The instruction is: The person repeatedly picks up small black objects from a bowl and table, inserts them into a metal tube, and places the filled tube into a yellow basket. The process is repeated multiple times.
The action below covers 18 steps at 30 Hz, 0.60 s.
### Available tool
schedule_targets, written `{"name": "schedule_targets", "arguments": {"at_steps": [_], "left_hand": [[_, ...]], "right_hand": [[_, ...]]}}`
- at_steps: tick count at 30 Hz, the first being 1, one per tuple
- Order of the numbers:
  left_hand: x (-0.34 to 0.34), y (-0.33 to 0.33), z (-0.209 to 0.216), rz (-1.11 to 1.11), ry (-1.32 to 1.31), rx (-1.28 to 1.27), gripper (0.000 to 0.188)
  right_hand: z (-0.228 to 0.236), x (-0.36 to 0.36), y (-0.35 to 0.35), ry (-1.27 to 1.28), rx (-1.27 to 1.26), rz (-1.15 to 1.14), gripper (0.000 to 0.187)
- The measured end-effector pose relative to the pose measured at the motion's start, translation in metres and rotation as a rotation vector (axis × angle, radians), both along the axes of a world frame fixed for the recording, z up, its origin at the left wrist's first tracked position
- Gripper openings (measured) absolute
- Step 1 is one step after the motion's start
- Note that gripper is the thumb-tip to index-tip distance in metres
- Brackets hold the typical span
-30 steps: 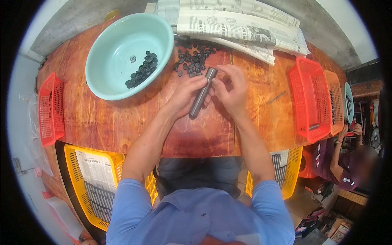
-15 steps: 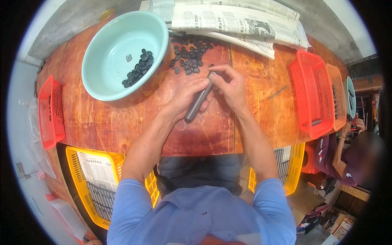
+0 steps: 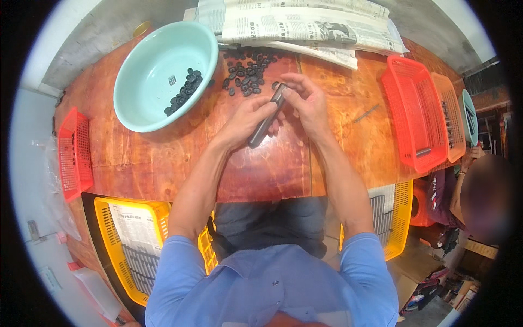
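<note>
A dark grey rod or tube (image 3: 261, 131) slants over the table, its near end lower left. My left hand (image 3: 244, 121) is closed round its middle, the thumb lying along the top. At the far end, my right hand (image 3: 309, 109) pinches it, thumb on the upper side, index finger curled past the tip. A small black piece (image 3: 275, 85) shows by that tip; whether it touches the rod I cannot tell. Beyond my hands lie several loose black oval caps (image 3: 250, 72). More black caps (image 3: 185, 92) are heaped in a pale green basin (image 3: 155, 60) at the left.
Newspapers (image 3: 305, 27) lie along the back. A thin rod (image 3: 366, 113) rests right of my hands. Red baskets (image 3: 396, 98) (image 3: 83, 158) stand at both sides, an orange one (image 3: 441, 90) at the right. Yellow crates (image 3: 102, 218) hold dark rods below the edge. A person (image 3: 455, 204) sits far right.
My right index finger has shifted at the rod's far end, and the rod's tip now shows more. Both hands keep their hold. The whole view has shifted slightly.
</note>
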<state>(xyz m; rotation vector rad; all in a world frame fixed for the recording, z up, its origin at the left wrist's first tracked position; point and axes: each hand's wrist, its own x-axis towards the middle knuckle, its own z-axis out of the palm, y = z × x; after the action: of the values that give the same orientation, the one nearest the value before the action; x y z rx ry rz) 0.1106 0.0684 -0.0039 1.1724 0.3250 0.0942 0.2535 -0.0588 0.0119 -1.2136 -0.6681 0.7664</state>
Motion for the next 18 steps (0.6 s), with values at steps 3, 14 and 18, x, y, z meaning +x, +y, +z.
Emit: {"name": "schedule_targets", "arguments": {"at_steps": [3,14,18], "left_hand": [[-0.002,-0.004,-0.003,0.042,-0.035,0.059,0.030],[-0.031,-0.029,0.009,0.280,-0.109,1.241,0.032],[-0.047,-0.042,0.013,0.184,0.044,1.398,0.034]], "right_hand": [[-0.006,0.005,0.001,0.011,0.050,0.019,0.035],[0.019,0.020,-0.016,-0.304,-0.207,0.247,0.029],[0.022,0.029,-0.019,-0.482,-0.373,0.495,0.028]]}}
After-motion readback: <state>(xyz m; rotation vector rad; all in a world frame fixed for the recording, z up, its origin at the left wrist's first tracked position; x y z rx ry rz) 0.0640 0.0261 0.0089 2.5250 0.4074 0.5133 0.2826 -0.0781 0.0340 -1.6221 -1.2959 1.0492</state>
